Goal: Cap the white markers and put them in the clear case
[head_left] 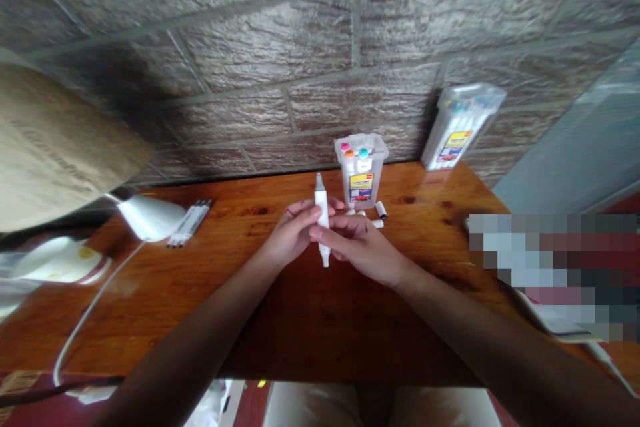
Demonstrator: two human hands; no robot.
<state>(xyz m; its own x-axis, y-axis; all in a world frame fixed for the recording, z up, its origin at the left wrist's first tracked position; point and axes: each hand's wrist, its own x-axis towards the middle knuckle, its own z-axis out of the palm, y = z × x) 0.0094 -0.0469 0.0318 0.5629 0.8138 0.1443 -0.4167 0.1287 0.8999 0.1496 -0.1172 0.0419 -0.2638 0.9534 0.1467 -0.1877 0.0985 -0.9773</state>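
Both my hands meet over the middle of the wooden table (300, 320) and hold one white marker (321, 203) upright, its grey tip pointing up. My left hand (293, 235) pinches the barrel from the left with curled fingers. My right hand (357, 247) grips the lower half from the right. Just behind my hands stands an open clear marker box (361, 170) with pink, orange and teal caps showing. Loose white caps (380, 212) lie at its foot.
A second, closed marker pack (457, 127) leans on the stone wall (320, 33) at the back right. Three markers (190, 223) lie at the back left beside a white device (150, 217) with a cable. A blurred-out object (550, 267) occupies the right edge.
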